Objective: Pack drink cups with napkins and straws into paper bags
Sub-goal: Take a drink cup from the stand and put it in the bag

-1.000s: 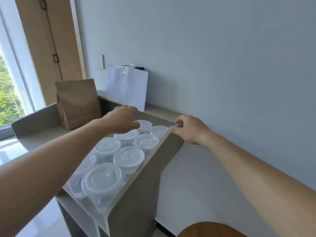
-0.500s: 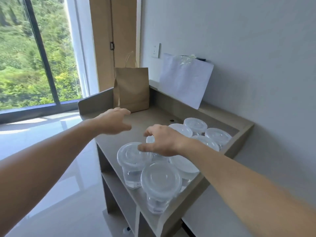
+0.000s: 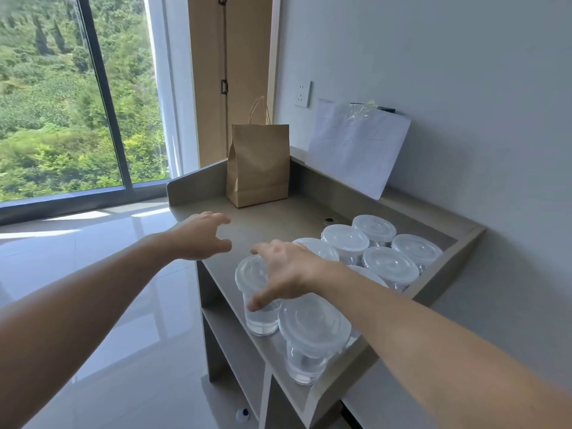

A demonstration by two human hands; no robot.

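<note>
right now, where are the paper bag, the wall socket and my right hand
paper bag (image 3: 258,164), head view, middle of its brown front face
wall socket (image 3: 302,94), head view, centre of its white plate
right hand (image 3: 286,274), head view, back of the hand

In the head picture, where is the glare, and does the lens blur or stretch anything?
Head view: daylight from the window makes bright glare on the floor. Head view: the wide lens stretches the forearms near the lower edge. Head view: the paper bag and cups look sharp; the right hand is slightly soft.
</note>
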